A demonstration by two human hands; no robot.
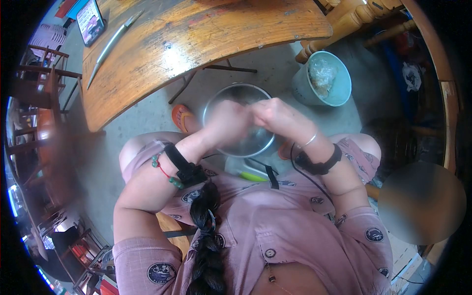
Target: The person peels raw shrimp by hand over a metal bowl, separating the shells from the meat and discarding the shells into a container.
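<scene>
A round metal bowl [265, 142] sits low between the knees, its bottom mostly covered by my hands. My left hand [230, 120] is over the bowl's left side, curled closed and smeared by motion. Touching or almost touching it, my right hand [275, 115] is closed above the bowl's right side, knuckles up. Whatever the fingers pinch between them is hidden or too small to name.
A wooden table [206, 29] stands in front, bearing a phone [90, 22] and a long thin curved tool [110, 46]. On the floor at the right is a pale bucket [339, 91] with a clear plastic bag [322, 76]. Wooden chairs [42, 128] are at the left.
</scene>
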